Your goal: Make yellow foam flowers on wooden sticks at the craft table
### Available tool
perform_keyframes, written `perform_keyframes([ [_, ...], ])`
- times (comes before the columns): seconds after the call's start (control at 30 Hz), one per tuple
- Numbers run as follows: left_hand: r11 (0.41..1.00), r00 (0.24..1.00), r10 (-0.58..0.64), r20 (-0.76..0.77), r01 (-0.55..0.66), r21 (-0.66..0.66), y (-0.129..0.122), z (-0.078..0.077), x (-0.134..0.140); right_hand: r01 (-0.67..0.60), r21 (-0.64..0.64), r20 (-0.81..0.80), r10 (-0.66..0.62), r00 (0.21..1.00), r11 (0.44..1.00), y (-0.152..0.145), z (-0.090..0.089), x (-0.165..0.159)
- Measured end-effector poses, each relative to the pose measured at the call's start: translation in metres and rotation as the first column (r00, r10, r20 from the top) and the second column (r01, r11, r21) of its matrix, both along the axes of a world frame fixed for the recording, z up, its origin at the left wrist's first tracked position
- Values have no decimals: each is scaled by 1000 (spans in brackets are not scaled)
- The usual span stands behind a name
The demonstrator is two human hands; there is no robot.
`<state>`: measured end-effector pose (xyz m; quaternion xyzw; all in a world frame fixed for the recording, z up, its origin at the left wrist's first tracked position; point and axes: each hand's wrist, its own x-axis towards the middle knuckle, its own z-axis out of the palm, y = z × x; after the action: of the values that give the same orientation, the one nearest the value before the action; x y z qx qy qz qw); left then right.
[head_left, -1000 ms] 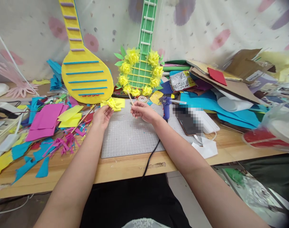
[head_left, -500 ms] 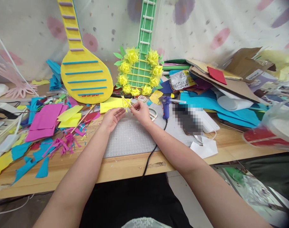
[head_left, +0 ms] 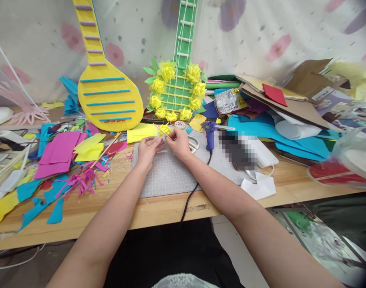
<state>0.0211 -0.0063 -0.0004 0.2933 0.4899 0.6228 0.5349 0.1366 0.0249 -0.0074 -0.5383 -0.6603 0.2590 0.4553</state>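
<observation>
My right hand (head_left: 179, 143) is closed in a pinch on a thin wooden stick (head_left: 159, 129), which slants up to the left over the cutting mat. A yellow paper flower (head_left: 165, 129) sits just beyond my fingertips, by the stick; whether it is attached or touched by a finger is hidden. My left hand (head_left: 149, 151) is close by on the left, fingers loosely bent towards the right hand and apart, with nothing visible in them. Yellow paper (head_left: 141, 133) lies behind the left hand. White-handled scissors (head_left: 194, 145) lie partly behind my right hand.
A purple glue gun (head_left: 210, 138) with a black cord lies right of my hands on the grey mat (head_left: 167, 180). Behind stand a yellow paper lute (head_left: 111, 96) and a green one (head_left: 179, 88) with yellow flowers. Paper scraps (head_left: 61, 154) cover the left; cardboard (head_left: 288, 106) is piled right.
My left hand has moved slightly right, nearer the right hand, and its fingers have bent. The flower has shifted a little to the right; the right hand stays in nearly the same place.
</observation>
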Motion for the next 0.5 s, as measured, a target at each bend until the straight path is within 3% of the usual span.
perform_keyframes([
  [0.5, 996, 996, 92, -5, -92, -2, 5, 4, -5, -73, 13, -42, 73, 996, 997, -3, 1, 0],
])
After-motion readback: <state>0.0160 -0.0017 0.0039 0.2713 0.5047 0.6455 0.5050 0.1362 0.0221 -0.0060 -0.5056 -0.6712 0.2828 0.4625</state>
